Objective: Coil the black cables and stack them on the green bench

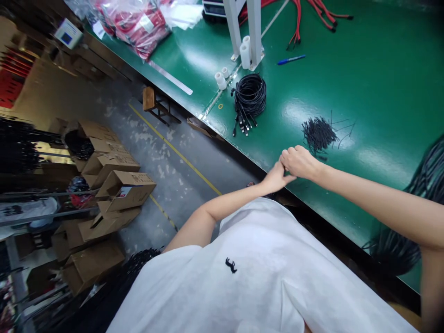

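Observation:
My left hand (275, 179) and my right hand (300, 162) meet at the near edge of the green table (381, 83). Both are closed, fingers pinched together and touching each other; whatever they hold is hidden. A small pile of short black ties (317, 133) lies on the table just beyond my right hand. Farther back sits a coiled bundle of black cables (250, 95) with plugs sticking out.
A blue pen (291, 59), white rolls (220, 79) and white posts (255, 27) stand at the back, with red cables (298, 18) and bagged red cables (138, 23). Black cable bundles (430, 171) hang at the right. Cardboard boxes (121, 185) and a stool (152, 101) stand on the floor at left.

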`<action>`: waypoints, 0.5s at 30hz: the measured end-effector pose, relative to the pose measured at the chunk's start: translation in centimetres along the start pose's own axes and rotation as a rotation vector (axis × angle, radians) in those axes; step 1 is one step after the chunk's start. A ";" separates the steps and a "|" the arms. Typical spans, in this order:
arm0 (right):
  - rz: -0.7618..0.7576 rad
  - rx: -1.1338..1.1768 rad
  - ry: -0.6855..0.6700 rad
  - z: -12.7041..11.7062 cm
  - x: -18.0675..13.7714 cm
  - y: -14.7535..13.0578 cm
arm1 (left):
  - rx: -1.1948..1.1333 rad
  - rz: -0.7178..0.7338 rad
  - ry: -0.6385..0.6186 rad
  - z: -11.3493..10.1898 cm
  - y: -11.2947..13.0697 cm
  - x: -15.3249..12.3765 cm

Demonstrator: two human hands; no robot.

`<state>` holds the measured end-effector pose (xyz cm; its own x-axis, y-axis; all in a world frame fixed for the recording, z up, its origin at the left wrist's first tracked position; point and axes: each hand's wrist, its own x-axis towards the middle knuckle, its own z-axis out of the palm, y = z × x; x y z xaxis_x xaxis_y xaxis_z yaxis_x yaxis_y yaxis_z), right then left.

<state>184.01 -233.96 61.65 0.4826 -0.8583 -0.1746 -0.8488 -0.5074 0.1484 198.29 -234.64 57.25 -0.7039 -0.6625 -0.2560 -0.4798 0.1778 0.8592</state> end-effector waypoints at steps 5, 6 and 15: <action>-0.027 0.019 0.075 1.1 -2.0 0.5 | 0.075 0.230 -0.191 -1.7 0.6 -2.1; -0.047 0.024 0.108 0.9 -2.3 0.2 | 0.129 0.246 -0.092 -2.8 0.5 -1.8; 0.088 0.031 0.093 -0.2 -1.1 -1.6 | -0.301 -0.142 0.109 -0.3 -1.0 2.1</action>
<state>184.92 -232.25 61.82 0.4227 -0.9035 -0.0706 -0.8943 -0.4285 0.1291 197.44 -236.42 56.01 -0.5736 -0.7416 -0.3477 -0.3818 -0.1335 0.9146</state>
